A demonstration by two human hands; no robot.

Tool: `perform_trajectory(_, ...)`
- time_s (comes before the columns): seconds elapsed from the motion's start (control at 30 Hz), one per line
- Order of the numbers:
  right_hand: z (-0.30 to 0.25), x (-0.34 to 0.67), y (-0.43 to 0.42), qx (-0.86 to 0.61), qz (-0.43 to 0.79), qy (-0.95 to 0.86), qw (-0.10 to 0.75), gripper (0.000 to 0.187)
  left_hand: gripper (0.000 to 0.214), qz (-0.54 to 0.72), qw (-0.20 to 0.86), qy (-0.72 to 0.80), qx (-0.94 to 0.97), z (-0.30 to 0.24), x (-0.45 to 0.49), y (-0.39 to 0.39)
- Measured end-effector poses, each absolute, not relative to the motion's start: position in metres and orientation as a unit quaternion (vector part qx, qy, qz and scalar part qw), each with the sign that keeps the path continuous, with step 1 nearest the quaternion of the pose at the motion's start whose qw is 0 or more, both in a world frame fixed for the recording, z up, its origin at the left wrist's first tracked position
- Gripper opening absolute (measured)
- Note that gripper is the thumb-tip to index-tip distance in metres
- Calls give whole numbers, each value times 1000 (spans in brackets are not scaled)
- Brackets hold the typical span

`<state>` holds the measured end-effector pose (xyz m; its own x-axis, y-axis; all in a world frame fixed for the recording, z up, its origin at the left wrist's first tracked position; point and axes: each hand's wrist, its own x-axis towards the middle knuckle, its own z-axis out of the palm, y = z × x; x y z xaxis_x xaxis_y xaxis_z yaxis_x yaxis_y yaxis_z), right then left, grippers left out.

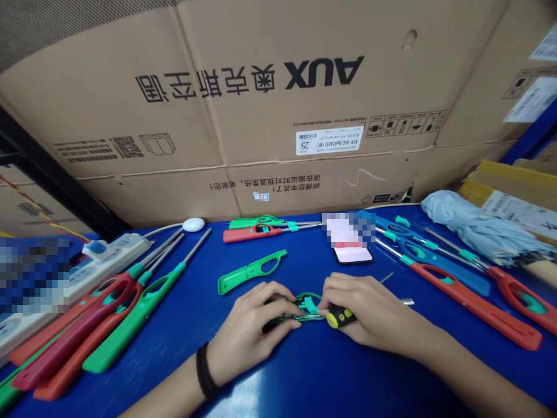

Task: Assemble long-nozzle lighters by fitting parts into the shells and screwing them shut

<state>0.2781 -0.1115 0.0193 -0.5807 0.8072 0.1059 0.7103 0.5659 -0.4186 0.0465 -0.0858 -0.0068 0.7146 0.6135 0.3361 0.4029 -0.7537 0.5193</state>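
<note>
Holding an open green lighter [314, 317] between curled left hand [261, 319] and right hand [363, 313].
The left pinches its left end; the right, fingertips at its teal piece [308, 304], closes around a black-and-yellow screwdriver [342, 315]. Fingers hide much; its long axis runs left-right, pointing direction unclear.

Lighters [130, 322] L/R on tbl [191, 290], carton [252, 133] behind

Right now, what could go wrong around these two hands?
The lighter at the left hand lies open, so small parts might spill. The right hand holds a screwdriver while also busy at the lighter, so the tool could slip. The green cover nearby might get knocked.
</note>
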Motion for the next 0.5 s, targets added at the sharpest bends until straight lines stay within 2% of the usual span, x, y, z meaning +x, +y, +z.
perform_trajectory(0.23, 18, 276, -109, -438, 185, -866, 157, 18, 11, 267, 224, 274, 896, -6, 47, -85)
perform_trajectory(0.5, 15, 279, -109, -420, 187, -871, 173, 19, 15, 276, 239, 288, 885, -9, 45, -83)
